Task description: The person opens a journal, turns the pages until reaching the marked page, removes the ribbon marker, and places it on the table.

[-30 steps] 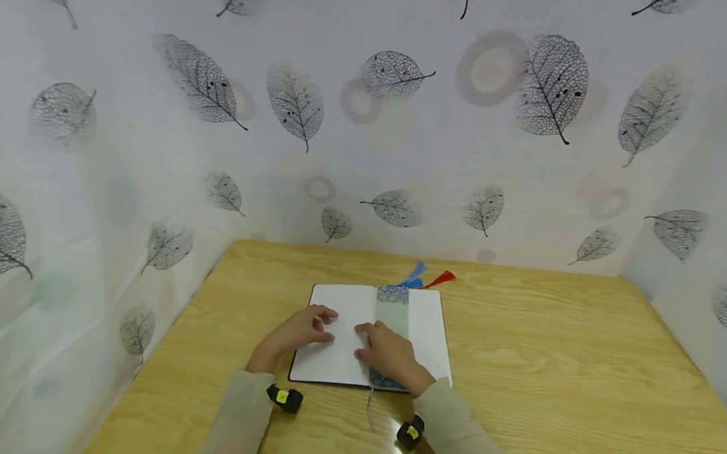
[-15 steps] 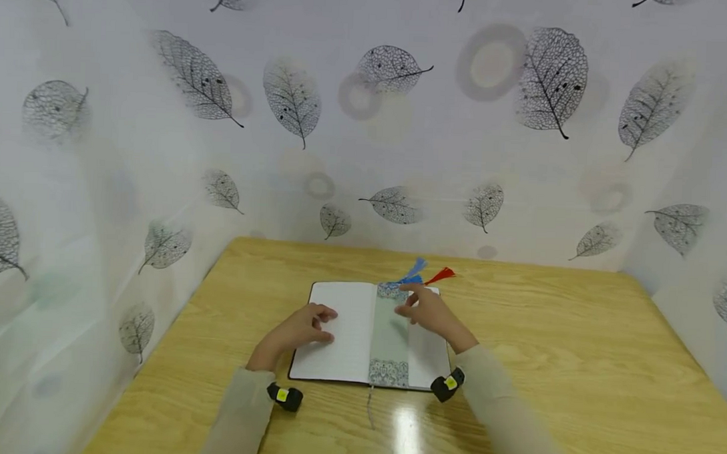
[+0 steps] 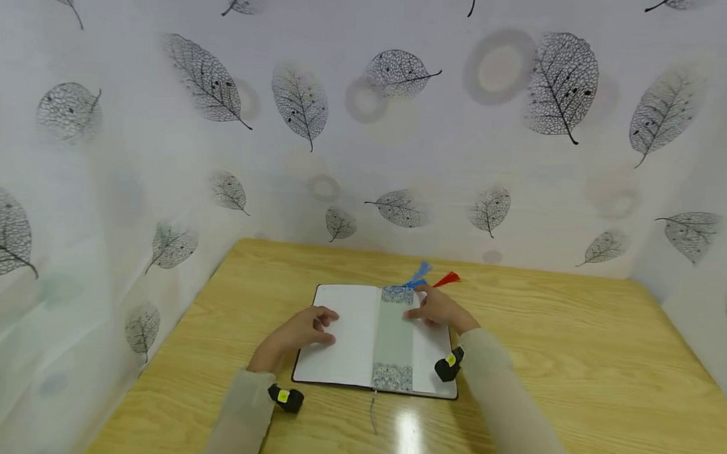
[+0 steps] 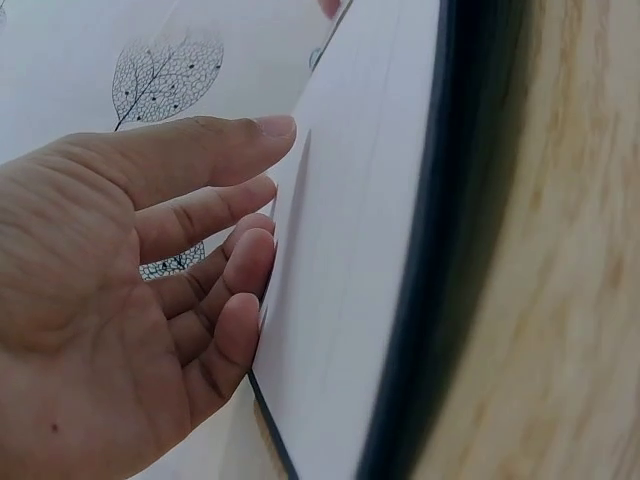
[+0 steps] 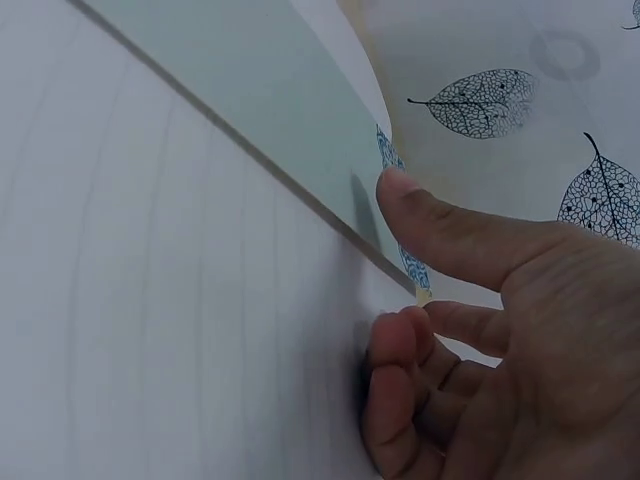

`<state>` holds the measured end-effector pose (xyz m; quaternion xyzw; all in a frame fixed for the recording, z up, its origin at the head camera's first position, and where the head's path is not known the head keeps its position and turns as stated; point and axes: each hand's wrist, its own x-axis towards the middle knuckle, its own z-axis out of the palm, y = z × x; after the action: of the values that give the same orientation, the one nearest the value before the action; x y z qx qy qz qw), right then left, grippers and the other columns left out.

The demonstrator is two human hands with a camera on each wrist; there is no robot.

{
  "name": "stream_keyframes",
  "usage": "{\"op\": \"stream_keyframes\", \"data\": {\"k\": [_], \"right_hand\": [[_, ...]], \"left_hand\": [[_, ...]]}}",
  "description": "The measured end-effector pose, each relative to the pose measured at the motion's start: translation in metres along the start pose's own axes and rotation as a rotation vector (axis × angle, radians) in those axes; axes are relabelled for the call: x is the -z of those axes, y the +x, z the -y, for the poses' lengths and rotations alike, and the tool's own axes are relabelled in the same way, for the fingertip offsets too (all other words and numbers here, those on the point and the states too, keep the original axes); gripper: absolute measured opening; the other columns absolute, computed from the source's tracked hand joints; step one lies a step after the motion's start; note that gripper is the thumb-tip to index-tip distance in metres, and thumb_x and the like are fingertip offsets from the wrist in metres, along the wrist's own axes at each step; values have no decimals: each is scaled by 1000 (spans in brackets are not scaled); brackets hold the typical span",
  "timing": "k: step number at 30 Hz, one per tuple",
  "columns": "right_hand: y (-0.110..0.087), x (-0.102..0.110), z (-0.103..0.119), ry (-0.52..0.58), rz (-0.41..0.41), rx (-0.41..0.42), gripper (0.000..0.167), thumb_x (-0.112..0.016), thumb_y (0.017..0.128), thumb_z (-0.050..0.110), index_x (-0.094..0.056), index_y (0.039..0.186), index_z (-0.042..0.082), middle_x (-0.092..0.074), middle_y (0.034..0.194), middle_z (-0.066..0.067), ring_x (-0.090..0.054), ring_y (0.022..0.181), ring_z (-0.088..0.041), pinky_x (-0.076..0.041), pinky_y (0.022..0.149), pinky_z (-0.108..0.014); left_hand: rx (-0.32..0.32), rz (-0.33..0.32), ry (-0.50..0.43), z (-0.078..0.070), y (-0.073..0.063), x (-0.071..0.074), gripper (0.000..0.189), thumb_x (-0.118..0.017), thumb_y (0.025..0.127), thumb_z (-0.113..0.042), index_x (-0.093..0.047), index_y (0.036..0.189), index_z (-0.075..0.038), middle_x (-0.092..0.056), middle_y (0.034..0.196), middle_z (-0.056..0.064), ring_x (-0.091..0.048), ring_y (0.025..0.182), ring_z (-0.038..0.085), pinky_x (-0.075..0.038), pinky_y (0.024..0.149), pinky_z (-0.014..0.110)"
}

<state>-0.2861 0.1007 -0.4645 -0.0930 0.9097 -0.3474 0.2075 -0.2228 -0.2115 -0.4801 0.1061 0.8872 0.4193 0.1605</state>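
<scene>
An open notebook (image 3: 344, 333) lies on the wooden table, its pages lined. Along its right page, beside the centre fold, is a pale green bookmark (image 3: 394, 335) with blue patterned ends. Blue tassels (image 3: 420, 274) and a red tassel (image 3: 447, 279) stick out past the notebook's top edge. My left hand (image 3: 302, 328) rests at the left page, fingers loosely bent and holding nothing. At the bookmark's upper right edge is my right hand (image 3: 439, 308); its thumb (image 5: 440, 225) overlaps the patterned end in the right wrist view, while the other fingers curl close over the page.
A thin grey ribbon (image 3: 373, 414) trails from the notebook's bottom edge onto the table (image 3: 551, 367). Behind and to both sides hangs a pale leaf-printed cloth (image 3: 402, 155). Each wrist wears a small black camera, one at the left sleeve (image 3: 246, 390).
My right hand has left the middle of the bookmark, moving up and right to its upper right edge, uncovering the lower patterned end. The left hand has stayed in place.
</scene>
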Motion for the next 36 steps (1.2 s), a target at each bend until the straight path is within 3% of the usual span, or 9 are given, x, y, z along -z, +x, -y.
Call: {"op": "stream_keyframes", "data": {"k": [5, 13, 16, 23, 27, 33, 36], "right_hand": [[4, 6, -1, -25, 35, 21, 78, -73, 86, 25, -32, 148, 0, -54, 66, -3, -44, 52, -12, -41, 54, -26], [9, 3, -9, 29, 34, -1, 71, -72, 86, 20, -37, 146, 6, -44, 50, 3, -39, 46, -10, -36, 51, -25], [10, 1, -10, 43, 17, 6, 69, -73, 86, 19, -39, 145, 8, -47, 56, 2, -41, 47, -10, -37, 52, -25], [6, 1, -7, 138, 2, 62, 69, -74, 84, 13, -34, 141, 4, -54, 88, -10, -49, 60, -14, -44, 58, -27], [6, 3, -8, 199, 16, 106, 69, -72, 85, 10, -29, 139, 1, -54, 87, -9, -53, 62, -14, -48, 59, -27], [3, 5, -16, 403, 71, 157, 68, -66, 87, 0, -22, 140, -1, -52, 85, -8, -59, 68, -16, -53, 66, -29], [-1, 11, -18, 450, 70, 167, 68, -62, 90, 1, -21, 143, -1, -51, 90, -8, -60, 71, -16, -55, 68, -30]], "left_hand": [[-7, 5, -7, 1, 1, 0, 40, -75, 84, -16, -61, 120, -7, -57, 105, 6, -50, 91, 17, -42, 79, 30], [2, 12, -13, 0, 0, -2, 40, -75, 83, -16, -61, 120, -7, -58, 105, 6, -51, 90, 16, -43, 79, 30], [3, 10, -15, 0, 0, -2, 40, -75, 83, -16, -61, 120, -7, -57, 105, 6, -51, 90, 17, -43, 79, 30], [6, 3, -15, 1, 0, -1, 41, -75, 83, -15, -60, 120, -6, -57, 103, 6, -50, 89, 17, -42, 78, 30], [7, 0, -19, 1, 0, 0, 41, -75, 83, -16, -60, 120, -6, -57, 104, 6, -51, 89, 17, -43, 79, 30], [6, -4, -8, 0, -1, -1, 41, -75, 83, -15, -60, 120, -6, -57, 103, 6, -51, 89, 16, -43, 78, 30], [11, -5, -12, -2, -1, -1, 40, -75, 84, -15, -60, 120, -6, -57, 103, 6, -51, 89, 17, -43, 79, 31]]}}
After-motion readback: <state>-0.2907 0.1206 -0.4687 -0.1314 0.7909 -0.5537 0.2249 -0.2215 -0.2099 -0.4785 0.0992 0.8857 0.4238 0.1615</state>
